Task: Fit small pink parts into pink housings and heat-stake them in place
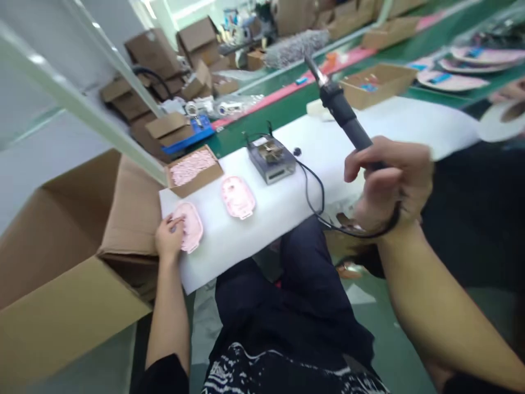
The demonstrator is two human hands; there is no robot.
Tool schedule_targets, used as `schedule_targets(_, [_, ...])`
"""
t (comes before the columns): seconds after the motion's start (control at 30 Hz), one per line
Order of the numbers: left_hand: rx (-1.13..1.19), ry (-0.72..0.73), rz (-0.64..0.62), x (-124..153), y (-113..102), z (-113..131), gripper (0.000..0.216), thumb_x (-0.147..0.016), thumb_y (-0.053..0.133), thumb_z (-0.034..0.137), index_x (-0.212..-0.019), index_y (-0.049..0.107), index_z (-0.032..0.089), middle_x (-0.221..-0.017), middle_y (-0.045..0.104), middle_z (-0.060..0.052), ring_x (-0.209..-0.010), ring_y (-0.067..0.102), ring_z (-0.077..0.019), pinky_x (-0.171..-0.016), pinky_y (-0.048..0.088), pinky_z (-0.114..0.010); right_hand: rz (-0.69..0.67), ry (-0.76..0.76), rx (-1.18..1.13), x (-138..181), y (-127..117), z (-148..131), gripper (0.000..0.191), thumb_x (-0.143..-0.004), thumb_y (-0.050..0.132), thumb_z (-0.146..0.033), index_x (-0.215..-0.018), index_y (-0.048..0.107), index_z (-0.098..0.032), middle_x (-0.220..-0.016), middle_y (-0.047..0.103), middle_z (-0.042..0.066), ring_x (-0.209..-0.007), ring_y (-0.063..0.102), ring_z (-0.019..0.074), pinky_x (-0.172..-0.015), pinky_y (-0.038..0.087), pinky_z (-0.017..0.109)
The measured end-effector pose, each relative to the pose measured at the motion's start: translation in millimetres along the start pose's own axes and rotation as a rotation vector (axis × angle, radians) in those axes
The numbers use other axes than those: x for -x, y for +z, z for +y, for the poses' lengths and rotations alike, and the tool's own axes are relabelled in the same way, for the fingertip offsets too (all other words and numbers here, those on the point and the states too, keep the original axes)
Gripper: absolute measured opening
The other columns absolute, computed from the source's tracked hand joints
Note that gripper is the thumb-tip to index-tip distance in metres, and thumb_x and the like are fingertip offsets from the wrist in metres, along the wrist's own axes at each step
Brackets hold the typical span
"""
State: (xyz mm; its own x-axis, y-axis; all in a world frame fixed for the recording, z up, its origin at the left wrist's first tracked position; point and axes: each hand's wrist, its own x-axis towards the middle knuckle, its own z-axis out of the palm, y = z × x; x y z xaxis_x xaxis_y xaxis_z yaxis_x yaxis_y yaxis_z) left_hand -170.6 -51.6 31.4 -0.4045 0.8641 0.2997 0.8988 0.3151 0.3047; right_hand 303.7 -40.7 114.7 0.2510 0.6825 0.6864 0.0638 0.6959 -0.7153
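My right hand point(388, 183) is closed round the black handle of a soldering iron point(340, 109), held up in the air with its metal tip pointing away and up. Its black cord loops under my wrist. My left hand point(169, 236) rests on a pink plastic part point(191, 225) at the left end of the white foam sheet point(262, 219), fingers curled on its edge. A second pink part point(238, 197) lies a little to the right, apart from both hands.
A grey soldering station point(271, 158) stands behind the second pink part. A small carton of pink pieces point(192, 168) sits at the back left. A large open cardboard box point(61, 257) is at my left. Another person's hand with tape point(506, 112) is far right.
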Motion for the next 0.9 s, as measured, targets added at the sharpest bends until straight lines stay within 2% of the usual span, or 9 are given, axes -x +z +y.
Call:
schedule_targets(0.13, [0.078, -0.05, 0.024, 5.3, -0.8, -5.2, 0.031, -0.092, 0.054, 0.031, -0.111, 0.078, 0.026, -0.144, 0.06, -0.002, -0.123, 0.06, -0.0251, -0.111, 0.045, -0.037, -0.036, -0.087, -0.131, -11.8, 30.3, -14.7, 0.054, -0.09, 0.05, -0.077, -0.131, 0.061, -0.043, -0.099, 0.073, 0.003, -0.072, 0.067, 0.0232, -0.07, 0.057, 0.046])
schedule_targets(0.23, [0.115, -0.054, 0.005, 10.1, -3.4, -2.9, 0.032, -0.091, 0.054, 0.031, -0.111, 0.078, 0.027, -0.144, 0.06, -0.002, -0.124, 0.059, -0.0277, -0.112, 0.044, -0.04, -0.137, -0.029, -0.144, -23.8, 37.3, -23.6, 0.044, -0.093, 0.055, -0.069, -0.116, 0.071, -0.036, -0.104, 0.073, 0.005, -0.074, 0.071, 0.0237, -0.065, 0.056, 0.045])
schedule_targets(0.33, [0.134, -0.056, -0.001, 9.5, -5.0, -1.6, 0.033, -0.091, 0.053, 0.031, -0.111, 0.079, 0.027, -0.144, 0.06, -0.002, -0.125, 0.058, -0.028, -0.112, 0.044, -0.04, -0.145, -0.033, -0.146, -40.3, 39.7, -27.0, 0.018, -0.087, 0.075, -0.047, -0.095, 0.072, -0.031, -0.08, 0.07, 0.001, -0.065, 0.068, 0.0198, -0.063, 0.054, 0.04])
schedule_targets(0.4, [0.14, -0.059, 0.001, 8.7, -5.8, -0.8, 0.033, -0.091, 0.053, 0.031, -0.111, 0.078, 0.027, -0.144, 0.061, -0.002, -0.125, 0.058, -0.0275, -0.111, 0.044, -0.039, -0.183, -0.043, -0.182, -52.7, 41.4, -29.7, 0.019, -0.085, 0.078, -0.043, -0.089, 0.07, -0.027, -0.071, 0.067, -0.001, -0.06, 0.065, 0.0174, -0.058, 0.053, 0.035])
schedule_targets(0.53, [0.14, -0.054, 0.001, 10.3, -6.6, 2.1, 0.033, -0.092, 0.052, 0.03, -0.112, 0.078, 0.026, -0.146, 0.059, -0.003, -0.127, 0.057, -0.0268, -0.112, 0.043, -0.038, -0.39, 0.074, -0.25, -73.2, 44.7, -38.1, 0.04, -0.096, 0.057, -0.056, -0.103, 0.069, -0.019, -0.08, 0.072, 0.007, -0.06, 0.067, 0.0161, -0.051, 0.05, 0.031])
schedule_targets(0.6, [0.134, -0.049, -0.004, 10.6, -6.5, 4.0, 0.034, -0.093, 0.051, 0.03, -0.113, 0.078, 0.025, -0.147, 0.058, -0.003, -0.128, 0.056, -0.0267, -0.112, 0.043, -0.038, -0.398, 0.023, -0.226, -78.6, 47.3, -39.5, 0.033, -0.092, 0.065, -0.053, -0.1, 0.068, -0.021, -0.077, 0.069, 0.003, -0.06, 0.064, 0.013, -0.053, 0.048, 0.028])
schedule_targets(0.73, [0.108, -0.033, -0.044, 5.1, -7.7, 9.6, 0.031, -0.091, 0.054, 0.028, -0.109, 0.079, 0.024, -0.143, 0.06, -0.005, -0.124, 0.059, -0.0288, -0.111, 0.044, -0.042, -0.278, -0.107, -0.224, -79.5, 62.6, -25.4, 0.027, -0.094, 0.063, -0.053, -0.096, 0.063, -0.025, -0.062, 0.055, -0.005, -0.05, 0.052, 0.0097, -0.049, 0.042, 0.024])
schedule_targets(0.83, [0.065, -0.017, -0.059, 0.5, -14.8, 20.7, 0.029, -0.089, 0.056, 0.027, -0.106, 0.08, 0.022, -0.142, 0.061, -0.009, -0.123, 0.058, -0.0345, -0.108, 0.045, -0.049, -0.407, 0.023, -0.276, -74.3, 87.0, 2.1, 0.05, -0.096, 0.049, -0.067, -0.113, 0.064, -0.022, -0.074, 0.067, 0.0, -0.058, 0.063, 0.0126, -0.053, 0.049, 0.026])
schedule_targets(0.9, [0.026, 0.011, -0.031, 0.3, -21.5, 36.2, 0.031, -0.09, 0.055, 0.028, -0.108, 0.078, 0.02, -0.147, 0.055, -0.012, -0.13, 0.051, -0.0392, -0.11, 0.042, -0.055, -0.485, 0.102, -0.272, -68.4, 108.6, 26.8, 0.05, -0.091, 0.06, -0.065, -0.113, 0.066, -0.02, -0.079, 0.071, 0.002, -0.064, 0.067, 0.0136, -0.058, 0.053, 0.027])
